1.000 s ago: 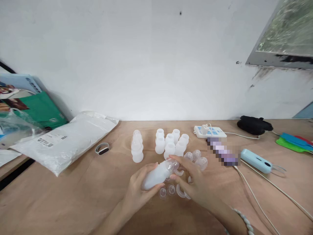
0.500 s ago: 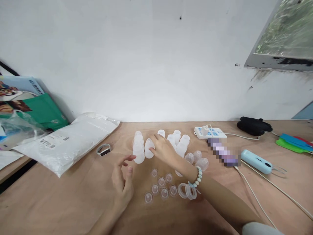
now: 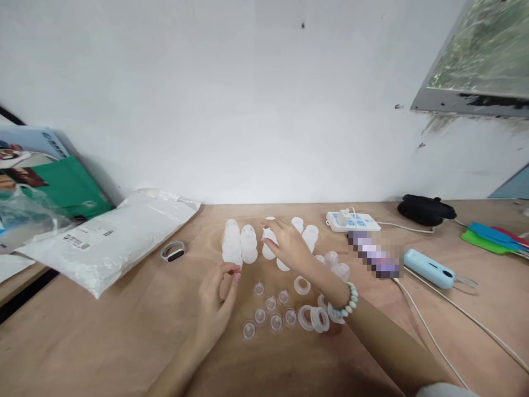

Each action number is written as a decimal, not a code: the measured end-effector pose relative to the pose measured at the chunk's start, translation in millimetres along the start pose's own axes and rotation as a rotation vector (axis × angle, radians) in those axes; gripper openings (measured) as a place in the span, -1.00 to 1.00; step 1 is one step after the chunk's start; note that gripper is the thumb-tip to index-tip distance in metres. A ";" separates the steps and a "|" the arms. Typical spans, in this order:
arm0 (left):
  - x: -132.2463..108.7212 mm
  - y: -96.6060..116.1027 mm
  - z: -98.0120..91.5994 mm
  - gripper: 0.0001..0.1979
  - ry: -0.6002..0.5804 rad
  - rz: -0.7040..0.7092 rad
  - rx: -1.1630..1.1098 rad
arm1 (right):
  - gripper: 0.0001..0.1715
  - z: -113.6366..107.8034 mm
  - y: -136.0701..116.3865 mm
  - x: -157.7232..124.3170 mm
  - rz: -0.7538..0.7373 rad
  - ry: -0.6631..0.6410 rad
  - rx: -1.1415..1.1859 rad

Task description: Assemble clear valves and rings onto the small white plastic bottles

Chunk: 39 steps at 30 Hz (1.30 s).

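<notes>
Several white translucent bottles stand in a close row at the middle of the table, with two more bottles lined up just to their right. My right hand, a beaded bracelet on its wrist, reaches over another white bottle; thumb and fingers are apart, and it grips nothing visible. My left hand hovers in front of the rows, empty, its thumb and index finger curved with a narrow gap between them. Several clear silicone nipples and clear rings lie nearer me. Clear domed caps are partly behind my right wrist.
A white mailing bag and a fitness band lie on the left. To the right are a power strip, a blurred-out phone, a light-blue device, cables and a black pouch. A white wall stands behind.
My right hand has let go of a bottle beside the left row and moved right to another bottle. My left hand has shifted slightly right, its fingertips closer together.
</notes>
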<state>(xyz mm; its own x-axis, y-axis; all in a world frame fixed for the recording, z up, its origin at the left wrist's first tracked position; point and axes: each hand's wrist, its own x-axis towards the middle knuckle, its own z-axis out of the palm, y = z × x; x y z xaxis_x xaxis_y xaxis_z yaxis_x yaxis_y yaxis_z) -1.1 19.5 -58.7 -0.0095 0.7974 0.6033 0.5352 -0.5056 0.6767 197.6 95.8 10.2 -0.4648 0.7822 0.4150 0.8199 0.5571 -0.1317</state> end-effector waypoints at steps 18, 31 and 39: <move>-5.0 -21.9 31.3 -0.85 -0.480 -0.192 -0.028 | -0.83 18.0 10.3 -103.9 -0.055 -0.220 -0.239; -8.3 -35.1 25.1 -0.38 -0.468 -0.203 -0.198 | -0.50 20.8 -28.0 -44.3 -0.227 -0.295 0.064; -8.9 -32.3 26.7 -0.51 -0.456 -0.189 -0.132 | -0.88 29.5 -17.7 -38.1 -0.243 -0.350 0.060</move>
<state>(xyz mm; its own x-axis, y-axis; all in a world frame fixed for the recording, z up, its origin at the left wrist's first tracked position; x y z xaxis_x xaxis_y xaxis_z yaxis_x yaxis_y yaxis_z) 4.3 37.5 -97.2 0.2894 0.9268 0.2392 0.4483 -0.3521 0.8216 191.0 64.4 -29.8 -0.7357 0.6681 0.1111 0.6567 0.7438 -0.1244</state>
